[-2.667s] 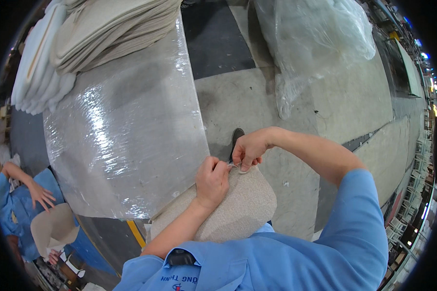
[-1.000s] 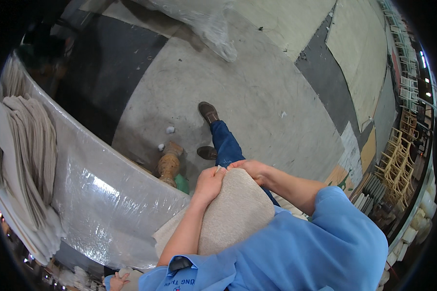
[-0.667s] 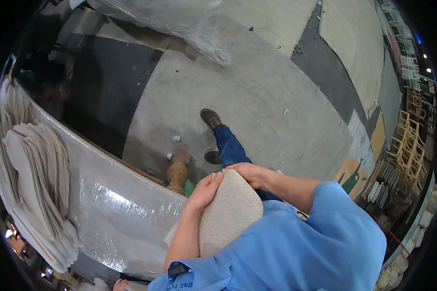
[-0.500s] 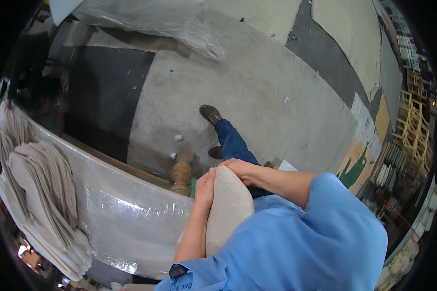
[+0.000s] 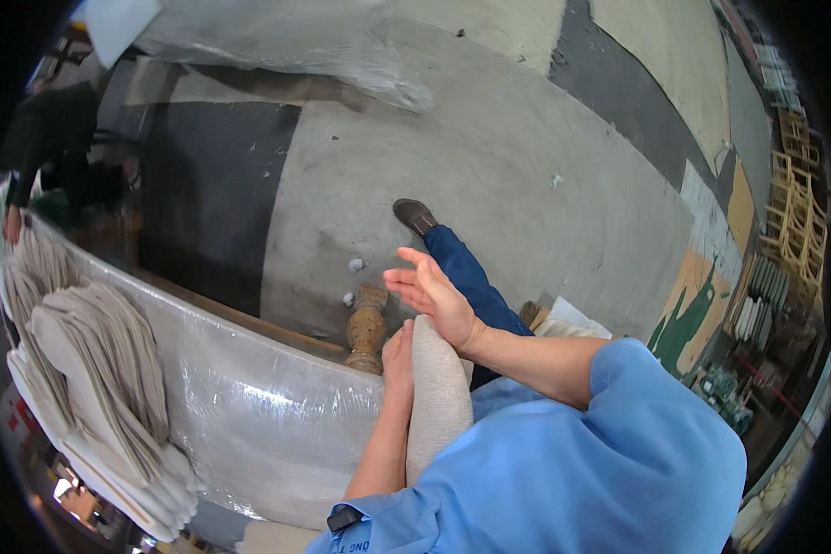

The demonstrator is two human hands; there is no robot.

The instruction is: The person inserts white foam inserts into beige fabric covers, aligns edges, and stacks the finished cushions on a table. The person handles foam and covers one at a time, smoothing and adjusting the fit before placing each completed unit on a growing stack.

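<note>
A beige cushion in woven fabric stands on edge against my body, its narrow end pointing away from me. My left hand presses along its left side near that end and appears to grip it, though some of its fingers are hidden. Above the tip, my right hand is open with fingers stretched out to the left. The heel of that hand is close to the cushion's edge; whether it touches cannot be told.
Folded beige covers lie piled on the plastic-wrapped table at left. Behind the table's edge stands a turned wooden post. Another person's hand shows at far left. Wooden chair frames stand at far right.
My right hand has let go of the cushion's tip and risen, its fingers now straightened. My left hand stays at the cushion's side. A person's arm has come into view at far left.
</note>
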